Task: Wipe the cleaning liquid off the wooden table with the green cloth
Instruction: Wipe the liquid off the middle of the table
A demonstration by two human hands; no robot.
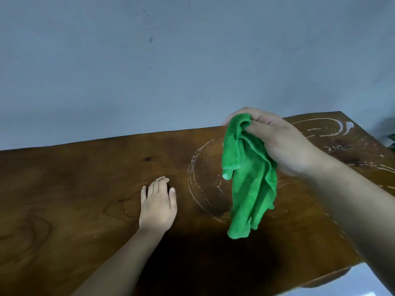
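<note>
Raised above the tabletop, the right hand (pixel 280 144) pinches the top of the green cloth (pixel 249 178) between thumb and curled fingers, closed firmly on a bunched corner. From that grip the cloth hangs down in loose folds, its lower end dangling over the wood; whether it touches the surface cannot be told. One fold near the middle carries a pale wet-looking spot.

Under and around the cloth, white streaks of cleaning liquid (pixel 193 178) trace curved arcs and dotted rings on the wooden table (pixel 64 199). More streaks and a thicker white blob lie toward the far right corner, well beyond the right hand.

On the other side, the left hand (pixel 158 204) rests flat on the wood, palm down, fingers together and extended, holding nothing. It sits just left of the nearest arc of liquid, apart from the cloth.

Left of that hand the wood is bare, wide and free of streaks. Behind the table's far edge stands a plain grey-blue wall (pixel 171 60). At the lower right, the near edge gives way to pale floor (pixel 363 280). No writing or labels can be read anywhere.
</note>
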